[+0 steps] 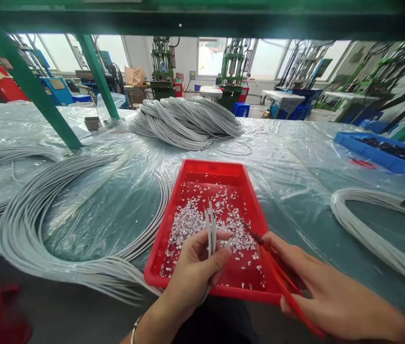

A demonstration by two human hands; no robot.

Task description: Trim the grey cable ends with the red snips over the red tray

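I had the left hand (198, 265) gripping grey cables (213, 234) above 1 red tray (245, 293), the right hand (320, 282) gripping red-handled pliers (277, 272). Silvery scraps (188, 222) suggested work underway; how much remained, I couldn't tell.

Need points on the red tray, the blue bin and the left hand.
Red tray (213, 166): head view, far rim.
Blue bin (370, 152): head view, near side wall.
Left hand (197, 272): head view, back of hand.

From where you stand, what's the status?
Left hand gripping grey cables; right hand holding red-handled cutters; both above red tray of silvery scraps.
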